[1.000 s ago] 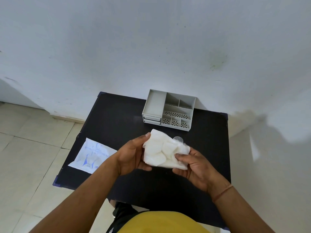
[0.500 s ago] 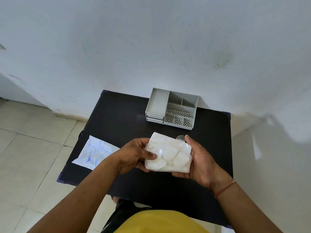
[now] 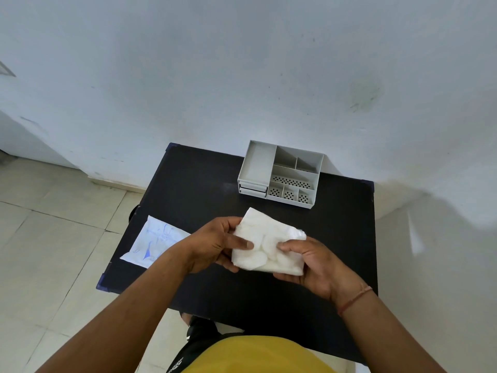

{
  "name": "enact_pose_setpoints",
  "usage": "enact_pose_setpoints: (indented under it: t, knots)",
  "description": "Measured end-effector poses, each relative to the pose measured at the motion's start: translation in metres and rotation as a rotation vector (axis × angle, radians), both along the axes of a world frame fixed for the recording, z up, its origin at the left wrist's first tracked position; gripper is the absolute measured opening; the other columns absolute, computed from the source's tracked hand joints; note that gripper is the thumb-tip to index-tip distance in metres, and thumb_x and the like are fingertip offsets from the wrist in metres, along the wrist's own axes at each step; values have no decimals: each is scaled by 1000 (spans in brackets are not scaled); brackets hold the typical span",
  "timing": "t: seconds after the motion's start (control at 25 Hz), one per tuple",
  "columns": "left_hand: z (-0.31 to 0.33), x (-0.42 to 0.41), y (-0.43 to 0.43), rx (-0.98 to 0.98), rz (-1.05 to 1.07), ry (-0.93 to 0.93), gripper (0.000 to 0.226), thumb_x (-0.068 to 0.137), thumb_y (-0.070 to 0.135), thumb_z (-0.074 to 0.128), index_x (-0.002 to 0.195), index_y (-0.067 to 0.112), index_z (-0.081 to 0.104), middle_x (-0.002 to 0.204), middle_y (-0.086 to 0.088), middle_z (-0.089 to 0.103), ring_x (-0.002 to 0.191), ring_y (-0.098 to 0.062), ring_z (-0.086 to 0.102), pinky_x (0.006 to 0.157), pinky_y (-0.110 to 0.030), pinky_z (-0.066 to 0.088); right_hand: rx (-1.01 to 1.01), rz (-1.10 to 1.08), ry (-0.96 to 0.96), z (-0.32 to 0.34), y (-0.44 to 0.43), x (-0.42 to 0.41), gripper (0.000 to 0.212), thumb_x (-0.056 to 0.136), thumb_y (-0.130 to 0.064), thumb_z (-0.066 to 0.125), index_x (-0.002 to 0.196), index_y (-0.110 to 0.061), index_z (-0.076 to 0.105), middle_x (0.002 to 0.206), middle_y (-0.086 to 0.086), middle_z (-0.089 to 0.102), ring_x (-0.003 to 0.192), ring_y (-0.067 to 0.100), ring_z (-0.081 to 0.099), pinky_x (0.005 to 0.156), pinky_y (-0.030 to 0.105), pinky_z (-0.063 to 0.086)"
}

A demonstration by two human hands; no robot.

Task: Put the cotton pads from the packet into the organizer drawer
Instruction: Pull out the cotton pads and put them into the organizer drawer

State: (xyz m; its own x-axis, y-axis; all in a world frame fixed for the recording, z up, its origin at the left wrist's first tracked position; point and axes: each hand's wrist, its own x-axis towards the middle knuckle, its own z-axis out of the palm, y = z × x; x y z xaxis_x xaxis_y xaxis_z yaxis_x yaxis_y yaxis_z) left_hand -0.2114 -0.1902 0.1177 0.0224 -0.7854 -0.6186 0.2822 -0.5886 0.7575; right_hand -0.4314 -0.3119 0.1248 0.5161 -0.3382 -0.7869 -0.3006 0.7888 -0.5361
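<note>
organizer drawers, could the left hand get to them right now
Probably not yet: the left hand and right hand both hold the cotton pad packet. The table before the drawers is bare.

Single head-worn wide-angle view, looking forward and down over black table (image 3: 188, 184), fairly near; edges seemingly distorted.

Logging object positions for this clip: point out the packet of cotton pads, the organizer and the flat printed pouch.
packet of cotton pads (image 3: 265, 244), head view, middle of its front
organizer (image 3: 258, 165), head view, left tray floor
printed pouch (image 3: 156, 239), head view, printed face
</note>
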Motion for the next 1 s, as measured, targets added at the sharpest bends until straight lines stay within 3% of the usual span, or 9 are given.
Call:
enact_pose_setpoints:
  t: [0.08,0.16,0.32,0.48,0.64,0.8,1.0]
  knots:
    - [7,-3,-2,30,35,63,45,97,50,66,132,22,72,119,-15,79,96,-36,79,64,-41,66,-66,-2,-3,0,-1,0,37,87,-4,74,122,-13,70,115,16,79,101,38,77,70,45,64]
    - [9,-6,-7,85,78,55,55,99,62,56,129,20,72,118,-17,80,97,-39,79,68,-46,67,-116,-4,-9,-1,-1,1,33,89,-4,74,119,-16,71,115,14,79,99,36,78,68,44,64]
    - [-7,-11,-19,100,34,-113,25,93,21,81,117,15,79,116,-11,82,104,-33,80,90,-61,64,-160,27,-80,-3,-7,-6,32,93,-10,71,124,-19,70,119,14,77,106,38,75,73,47,64]
    - [-9,-5,-21,88,-49,-172,25,89,17,85,113,19,82,113,-6,83,106,-33,79,83,-56,66,-98,105,-117,-6,-13,-22,38,91,-10,69,128,-19,69,124,16,75,115,41,71,91,61,59]
    - [-4,5,-28,78,-178,-211,28,86,15,88,114,17,81,115,-9,83,107,-31,80,92,-63,63,-199,258,-47,-5,-11,-23,40,88,0,74,125,-14,69,117,14,78,106,32,76,86,51,63]
    - [3,22,-40,108,-189,-109,25,92,23,82,117,21,79,112,-11,82,99,-34,79,66,-42,67,-215,130,-23,-10,-3,-11,33,89,4,72,117,-13,73,112,14,80,107,36,75,96,59,58]
    - [-5,51,-58,92,-330,-171,31,86,12,86,116,14,78,100,-7,81,78,-23,75,47,-28,54,-103,56,-71,-13,6,8,41,87,1,73,126,-14,69,121,16,76,114,40,71,99,61,56]
